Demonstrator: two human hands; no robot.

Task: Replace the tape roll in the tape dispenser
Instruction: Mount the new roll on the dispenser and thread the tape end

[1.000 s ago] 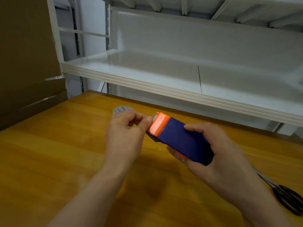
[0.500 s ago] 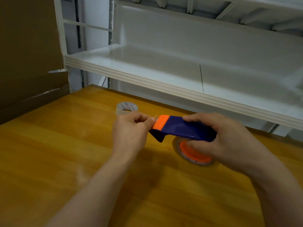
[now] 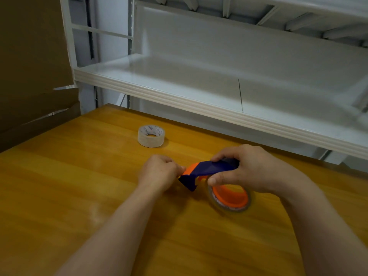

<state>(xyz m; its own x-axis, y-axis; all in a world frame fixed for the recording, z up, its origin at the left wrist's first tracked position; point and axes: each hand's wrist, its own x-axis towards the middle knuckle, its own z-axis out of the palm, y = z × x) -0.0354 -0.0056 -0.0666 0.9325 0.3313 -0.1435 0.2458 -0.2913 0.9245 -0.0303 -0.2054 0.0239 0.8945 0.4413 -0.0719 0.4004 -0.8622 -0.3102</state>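
A blue and orange tape dispenser (image 3: 211,169) is held just above the wooden table (image 3: 79,186). My right hand (image 3: 249,168) grips its blue body from above, thumb by the orange hub. A thin, nearly used-up tape roll (image 3: 229,198) sits on that orange hub. My left hand (image 3: 159,170) has curled fingers and pinches at the orange front end of the dispenser. A full clear tape roll (image 3: 151,136) lies flat on the table, farther back and left of the hands.
A white metal shelf (image 3: 199,100) overhangs the table's far edge. Brown cardboard (image 3: 33,76) stands at the left side of the table.
The view has tilted down and both hands have lowered toward the table. The dispenser has turned so its orange hub and roll face me. The full roll is now in plain sight.
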